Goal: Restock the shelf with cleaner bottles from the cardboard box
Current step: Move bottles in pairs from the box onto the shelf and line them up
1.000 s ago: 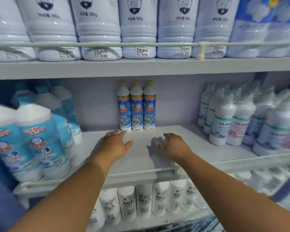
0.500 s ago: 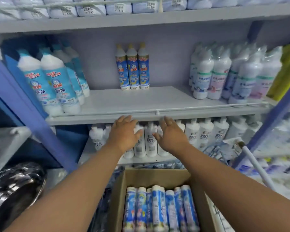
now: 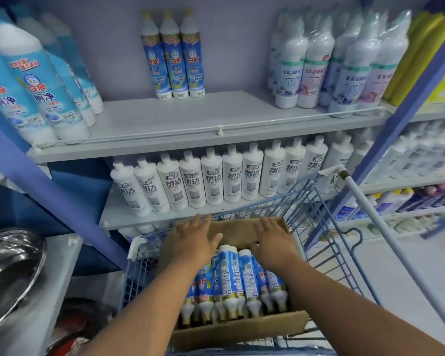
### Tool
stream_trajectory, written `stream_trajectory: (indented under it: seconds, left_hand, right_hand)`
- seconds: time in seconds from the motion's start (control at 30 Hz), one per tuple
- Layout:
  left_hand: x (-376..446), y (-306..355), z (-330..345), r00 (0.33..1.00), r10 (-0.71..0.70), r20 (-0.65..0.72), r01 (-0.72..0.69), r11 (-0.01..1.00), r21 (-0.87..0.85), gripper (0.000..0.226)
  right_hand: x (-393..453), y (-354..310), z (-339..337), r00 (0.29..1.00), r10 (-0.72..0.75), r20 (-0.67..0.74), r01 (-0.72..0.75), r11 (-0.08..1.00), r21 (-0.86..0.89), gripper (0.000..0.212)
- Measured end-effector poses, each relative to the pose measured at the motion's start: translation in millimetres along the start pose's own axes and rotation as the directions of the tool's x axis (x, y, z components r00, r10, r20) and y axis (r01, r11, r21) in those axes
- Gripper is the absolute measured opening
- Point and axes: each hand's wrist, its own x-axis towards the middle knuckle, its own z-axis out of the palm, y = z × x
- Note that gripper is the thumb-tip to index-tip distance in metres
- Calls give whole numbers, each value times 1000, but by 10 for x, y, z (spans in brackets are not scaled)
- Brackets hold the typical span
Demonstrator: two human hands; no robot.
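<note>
both hands spread over the boxed bottles

the left hand hangs palm down, fingers straight and fanned, above the far left part of the open brown cardboard box. whether it touches anything below cannot be told. the right hand is likewise flat with fingers spread, its fingertips low over the white bottoms of the slim blue-and-white cleaner bottles with gold collars, which lie packed side by side in the box. the box sits inside a blue wire shopping cart. on the grey metal shelf above, three matching upright bottles stand together at the back wall, with bare shelf in front of them. a row of white bottles fills the shelf below.
</note>
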Motion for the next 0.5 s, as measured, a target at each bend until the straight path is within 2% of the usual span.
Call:
stream_trajectory:
  seconds: [0.23, 0.5]
  left_hand:
    - [199, -209, 713, 988, -14, 152, 19, 999, -27, 74]
    - [330, -282, 1290, 972, -32, 235, 26, 999, 27, 77]
  right_hand:
    - [82, 329, 501, 962, 252, 108, -256, 967, 19, 70]
    - [190, 513, 1026, 926, 323, 195, -335, 942, 31, 69]
